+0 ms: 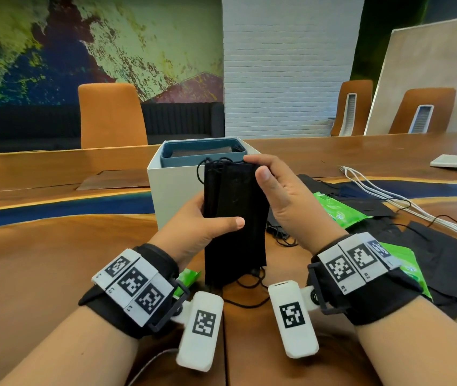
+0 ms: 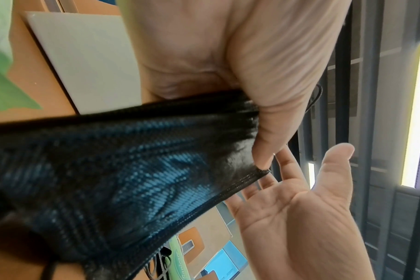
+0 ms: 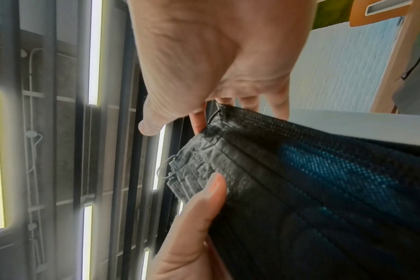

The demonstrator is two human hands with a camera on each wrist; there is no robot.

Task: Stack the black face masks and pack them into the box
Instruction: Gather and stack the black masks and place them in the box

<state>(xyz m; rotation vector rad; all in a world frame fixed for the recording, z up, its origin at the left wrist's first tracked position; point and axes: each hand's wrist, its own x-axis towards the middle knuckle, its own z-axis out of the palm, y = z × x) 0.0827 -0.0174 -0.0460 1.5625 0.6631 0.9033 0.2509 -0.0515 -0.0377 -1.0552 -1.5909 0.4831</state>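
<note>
At frame centre, the left hand (image 1: 194,227) grips the stack of black masks (image 1: 234,218) mid-length; the right hand (image 1: 283,196) curls over its top edge, just before the open box (image 1: 166,190) on the table (image 1: 54,260)

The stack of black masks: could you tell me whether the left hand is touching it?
Touching. In the head view the left hand grips the stack of black masks, thumb lying across its front; the right wrist view shows that thumb pressed on the fabric.

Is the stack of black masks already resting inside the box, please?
No, in the head view the stack of black masks is held upright above the table by the left hand and right hand, in front of the box.
</note>
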